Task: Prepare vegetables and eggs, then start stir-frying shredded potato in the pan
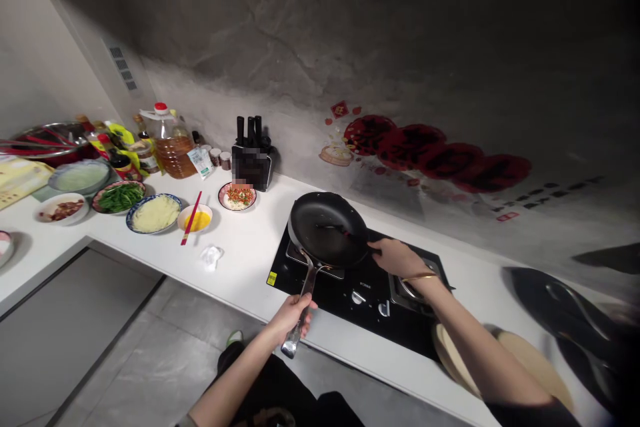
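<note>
Both hands are at the stove: my left hand (293, 312) is wrapped around the steel handle (301, 300) of the black frying pan (327, 230), which sits on the black cooktop (350, 280) just ahead of it. My right hand (395, 257) is closed on a dark utensil (345, 233) whose tip reaches into the pan; I cannot tell what kind it is. Well off to the left of my left hand, the white bench (240, 247) carries a small bowl of beaten egg (196, 218) with red chopsticks (191, 219) across it, a plate of pale shreds (154, 212), a plate of greens (119, 196) and an oil jug (170, 140)
</note>
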The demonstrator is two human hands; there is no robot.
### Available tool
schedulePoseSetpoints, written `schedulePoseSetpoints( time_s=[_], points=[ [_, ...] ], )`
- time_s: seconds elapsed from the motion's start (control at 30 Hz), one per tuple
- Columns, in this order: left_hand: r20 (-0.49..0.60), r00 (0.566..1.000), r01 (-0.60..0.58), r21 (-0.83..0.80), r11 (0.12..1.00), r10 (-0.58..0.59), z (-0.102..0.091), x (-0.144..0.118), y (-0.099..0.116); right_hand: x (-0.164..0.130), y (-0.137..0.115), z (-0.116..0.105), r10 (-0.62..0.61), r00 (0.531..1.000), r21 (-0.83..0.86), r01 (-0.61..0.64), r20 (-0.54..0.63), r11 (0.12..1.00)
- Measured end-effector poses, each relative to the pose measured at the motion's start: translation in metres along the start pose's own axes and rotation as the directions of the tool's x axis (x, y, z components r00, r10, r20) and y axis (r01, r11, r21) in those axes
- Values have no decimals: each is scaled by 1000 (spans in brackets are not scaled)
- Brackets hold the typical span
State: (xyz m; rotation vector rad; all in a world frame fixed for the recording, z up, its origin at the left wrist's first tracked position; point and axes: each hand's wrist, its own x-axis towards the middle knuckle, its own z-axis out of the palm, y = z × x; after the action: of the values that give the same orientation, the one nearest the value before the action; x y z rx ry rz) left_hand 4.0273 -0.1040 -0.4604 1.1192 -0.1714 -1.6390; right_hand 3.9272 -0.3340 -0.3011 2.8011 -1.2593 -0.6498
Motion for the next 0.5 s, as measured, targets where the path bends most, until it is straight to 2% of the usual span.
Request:
schedulePoseSetpoints(
  time_s=[0.13,0.27,0.37,0.5],
  points=[
    [-12,1000,11,6,1000,-11,0,1,-1,-28,18,-12,-73,995,-27,75,64,997],
    [-8,1000,12,18,1000,-12,0,1,-1,-43,6,-6,-74,997,-22,74,15,997],
    [-12,1000,26,7,1000,-26,0,1,0,-48,-1,12,-48,996,37,51,-71,998],
    [-19,1000,23,-16,1000,-23,1,2,0,-58,12,51,-36,966,232,97,-255,968]
  ],
)
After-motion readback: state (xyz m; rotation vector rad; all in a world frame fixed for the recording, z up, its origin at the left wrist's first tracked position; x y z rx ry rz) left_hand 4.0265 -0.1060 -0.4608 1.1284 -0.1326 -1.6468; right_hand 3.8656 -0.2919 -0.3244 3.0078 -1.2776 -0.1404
